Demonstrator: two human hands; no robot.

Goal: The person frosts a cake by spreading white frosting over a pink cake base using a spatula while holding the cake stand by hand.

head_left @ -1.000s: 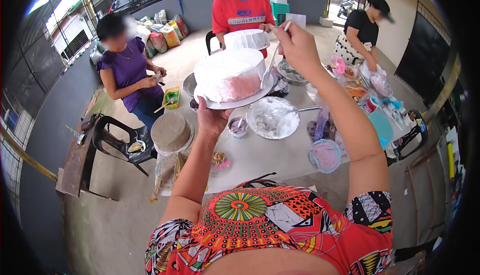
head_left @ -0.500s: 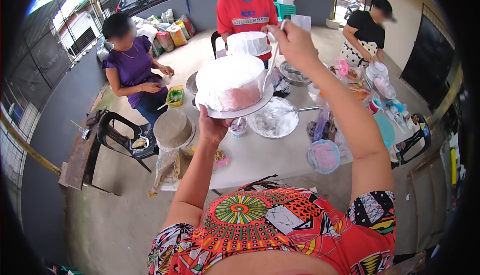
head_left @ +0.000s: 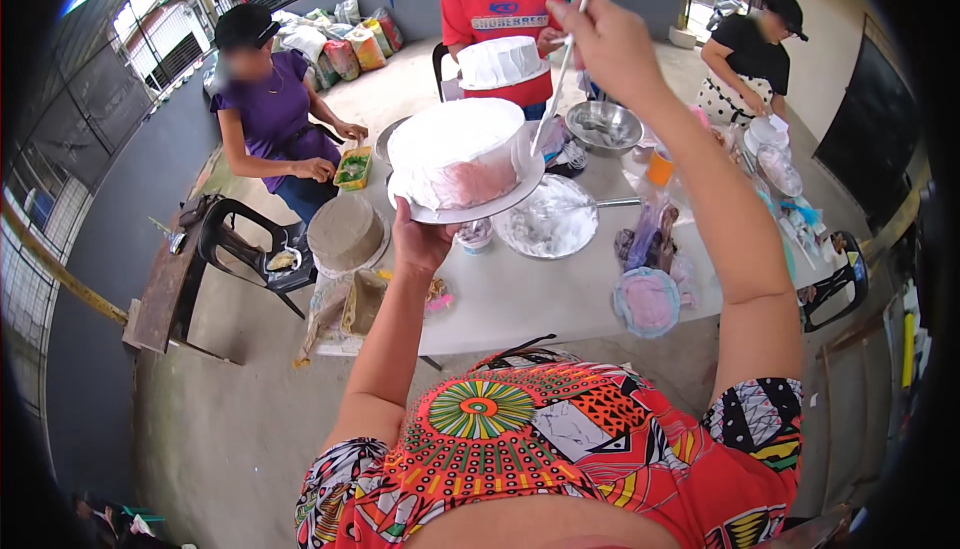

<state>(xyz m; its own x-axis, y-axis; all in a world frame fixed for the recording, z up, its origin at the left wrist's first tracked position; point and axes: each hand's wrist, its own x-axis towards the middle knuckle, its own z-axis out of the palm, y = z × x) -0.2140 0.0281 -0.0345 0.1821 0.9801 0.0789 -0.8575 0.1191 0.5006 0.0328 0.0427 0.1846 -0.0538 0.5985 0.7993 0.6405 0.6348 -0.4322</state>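
Note:
A round cake (head_left: 455, 154) covered in white icing, with a pinkish brown patch bare on its side, stands on a round cake board (head_left: 440, 215). My left hand (head_left: 424, 241) holds this board up from below, its fingers partly hidden under the rim. Raised at the upper right, my right hand (head_left: 612, 47) is closed around the handle of a white-coated spatula (head_left: 556, 91). The blade points down beside the cake's right side; whether it touches the icing I cannot tell. Beneath and to the right, a metal bowl of white icing (head_left: 550, 224) sits on the table with a utensil in it.
On the table (head_left: 500, 314) are a grey-brown round cake (head_left: 345, 234), a pink-filled dish (head_left: 647, 301), another metal bowl (head_left: 604, 125) and a yellow container (head_left: 353, 167). Three people stand around it; the one opposite holds a white cake (head_left: 500, 62). A black chair (head_left: 255, 249) stands left.
My right hand has risen a little to the right with the spatula, whose blade has shifted slightly up. The person at left has lowered a hand toward the yellow container.

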